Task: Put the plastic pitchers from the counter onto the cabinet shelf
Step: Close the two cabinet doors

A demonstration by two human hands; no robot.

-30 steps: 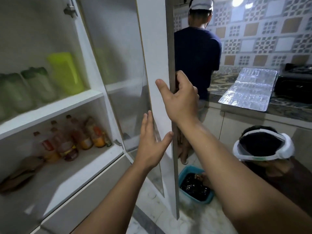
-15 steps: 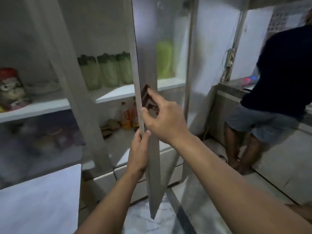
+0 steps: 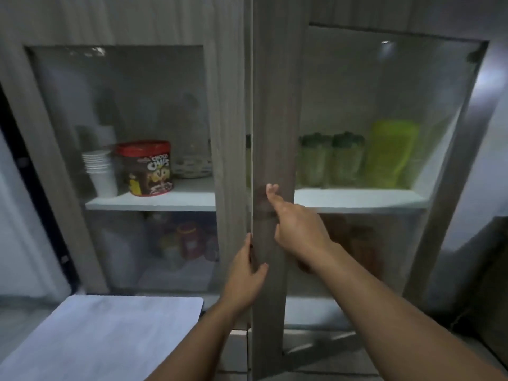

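Observation:
Behind the glass of the right cabinet door (image 3: 272,133), a yellow-green plastic pitcher (image 3: 390,154) stands on the white shelf (image 3: 357,199). Two clear pitchers with dark green lids (image 3: 330,159) stand side by side to its left. The door is almost flush with the left door (image 3: 228,105). My left hand (image 3: 244,273) pinches the right door's inner edge, thumb on the front. My right hand (image 3: 297,229) lies flat against the door's wooden frame with its fingers pointing up and nothing in it.
Through the left door's glass I see a stack of white cups (image 3: 100,171), a chocolate cereal tub (image 3: 148,167) and a small basket. Jars and bottles sit blurred on the lower shelf. A white countertop (image 3: 104,334) juts in at bottom left.
The right cabinet door has swung from wide open to nearly closed. My right hand went from gripping its edge to lying flat on its face. My view turned left to face the cabinet.

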